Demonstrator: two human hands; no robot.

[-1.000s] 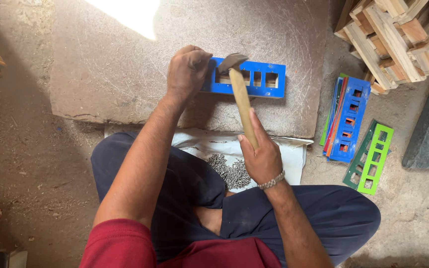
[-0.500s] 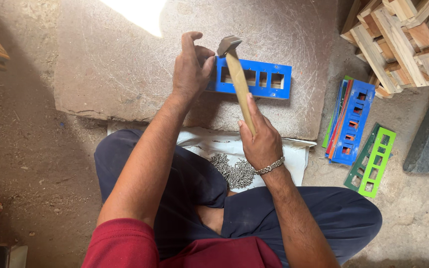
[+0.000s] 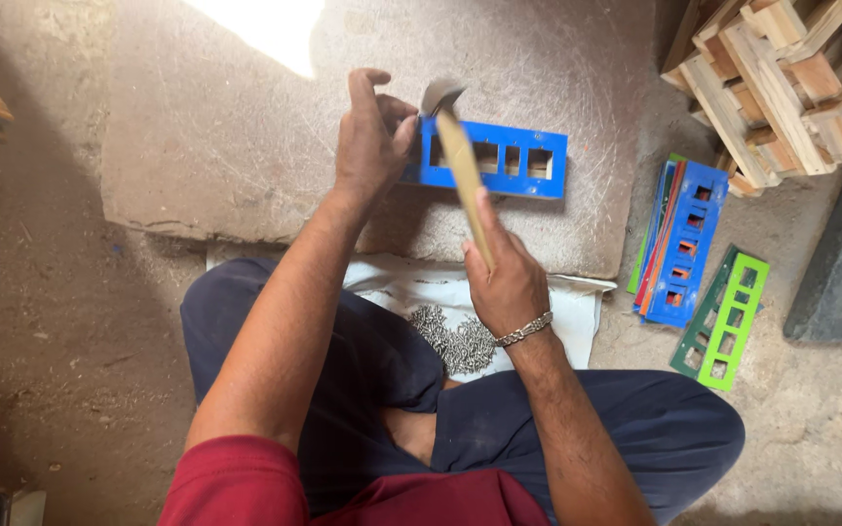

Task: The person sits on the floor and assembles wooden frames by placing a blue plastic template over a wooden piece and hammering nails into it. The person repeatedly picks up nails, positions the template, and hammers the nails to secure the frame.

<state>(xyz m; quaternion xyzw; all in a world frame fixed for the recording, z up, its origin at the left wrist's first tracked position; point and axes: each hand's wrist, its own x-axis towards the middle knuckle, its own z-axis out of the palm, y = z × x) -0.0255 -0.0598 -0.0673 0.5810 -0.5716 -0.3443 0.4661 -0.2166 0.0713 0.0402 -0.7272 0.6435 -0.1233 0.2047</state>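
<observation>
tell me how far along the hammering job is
Done, it seems: coloured frames and a green frame lie stacked aside. In hand: left hand steadies the blue frame on the slab; right hand raises the hammer. Left: nails remain in a pile.

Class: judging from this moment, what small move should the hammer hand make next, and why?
Probably a short tap downward: the right hand holds the hammer raised above the blue frame, whose left end the left hand pinches.
</observation>
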